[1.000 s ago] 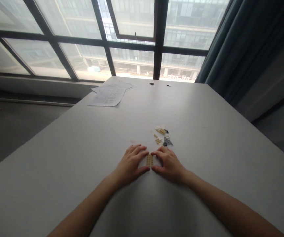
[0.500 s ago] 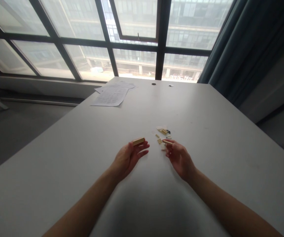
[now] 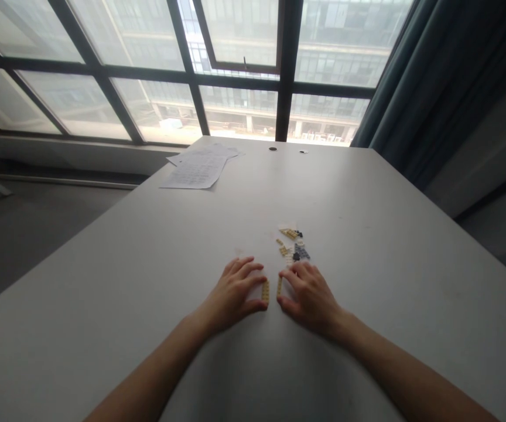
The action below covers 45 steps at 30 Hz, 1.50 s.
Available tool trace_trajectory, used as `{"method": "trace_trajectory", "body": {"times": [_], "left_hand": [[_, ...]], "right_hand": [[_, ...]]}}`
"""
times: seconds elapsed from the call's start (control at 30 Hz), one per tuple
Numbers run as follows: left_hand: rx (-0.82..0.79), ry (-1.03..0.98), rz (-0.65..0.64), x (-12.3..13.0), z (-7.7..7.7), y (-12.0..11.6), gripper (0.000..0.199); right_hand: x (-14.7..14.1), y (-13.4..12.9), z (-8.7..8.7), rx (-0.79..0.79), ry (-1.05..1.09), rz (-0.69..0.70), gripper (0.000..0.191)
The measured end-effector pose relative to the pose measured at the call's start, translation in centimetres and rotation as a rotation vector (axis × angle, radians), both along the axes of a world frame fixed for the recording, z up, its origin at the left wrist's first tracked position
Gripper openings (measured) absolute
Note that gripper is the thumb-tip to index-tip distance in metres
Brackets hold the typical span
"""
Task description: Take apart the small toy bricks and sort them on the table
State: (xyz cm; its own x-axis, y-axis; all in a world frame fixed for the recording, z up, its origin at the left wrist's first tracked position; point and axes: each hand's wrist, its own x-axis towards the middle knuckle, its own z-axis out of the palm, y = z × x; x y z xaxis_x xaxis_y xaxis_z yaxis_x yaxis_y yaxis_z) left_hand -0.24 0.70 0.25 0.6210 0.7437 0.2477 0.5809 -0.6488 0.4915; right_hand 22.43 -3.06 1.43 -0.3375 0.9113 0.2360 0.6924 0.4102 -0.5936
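Between the thumb and index finger of my left hand [image 3: 234, 291] is a tan building brick [image 3: 265, 292], studs showing, low over the table. My right hand [image 3: 310, 295] pinches a narrower tan brick [image 3: 279, 287] the same way, by its two ends. The two bricks stand lengthwise side by side with a small gap between them. Just beyond my right hand lie loose building bricks: tan pieces [image 3: 289, 233], a grey piece [image 3: 303, 251], a small black piece [image 3: 296, 257] and some white ones partly hidden by my fingers.
The white table [image 3: 147, 264] stretches toward the windows. Printed sheets of paper [image 3: 195, 170] lie at its far left. Two small round fittings, one dark [image 3: 273, 149], sit near the far edge. A dark curtain [image 3: 393, 94] hangs at the right.
Both hands have turned palm down and come lower and nearer me, bringing the tan bricks from apart to almost touching. The grey and black pieces behind my right hand are now uncovered.
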Motion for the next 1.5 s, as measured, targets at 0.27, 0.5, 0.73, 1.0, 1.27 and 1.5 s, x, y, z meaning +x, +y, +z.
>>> {"method": "trace_trajectory", "body": {"times": [0.27,0.5,0.73,1.0,1.27,1.5], "left_hand": [[0.024,0.129,-0.017,0.3,-0.6,-0.2,0.048],[0.017,0.120,-0.014,0.3,-0.5,-0.2,0.049],[0.020,0.125,-0.008,0.3,-0.8,-0.1,0.051],[0.042,0.141,0.002,0.3,-0.8,-0.1,0.055],[0.038,0.063,0.037,0.4,-0.7,-0.1,0.060],[0.036,0.015,0.196,3.4,0.6,1.9,0.028]], "right_hand": [[-1.1,-0.5,-1.2,0.042,-0.163,0.019,0.042],[-1.1,-0.4,-1.4,0.038,-0.160,0.014,0.042],[-0.9,-0.4,-1.4,0.039,-0.153,0.025,0.043],[-0.8,-0.4,-1.6,0.043,-0.131,0.029,0.051],[2.3,0.0,0.2,0.063,-0.010,-0.072,0.033],[5.6,-1.8,-1.5,0.094,0.041,-0.225,0.020]]}}
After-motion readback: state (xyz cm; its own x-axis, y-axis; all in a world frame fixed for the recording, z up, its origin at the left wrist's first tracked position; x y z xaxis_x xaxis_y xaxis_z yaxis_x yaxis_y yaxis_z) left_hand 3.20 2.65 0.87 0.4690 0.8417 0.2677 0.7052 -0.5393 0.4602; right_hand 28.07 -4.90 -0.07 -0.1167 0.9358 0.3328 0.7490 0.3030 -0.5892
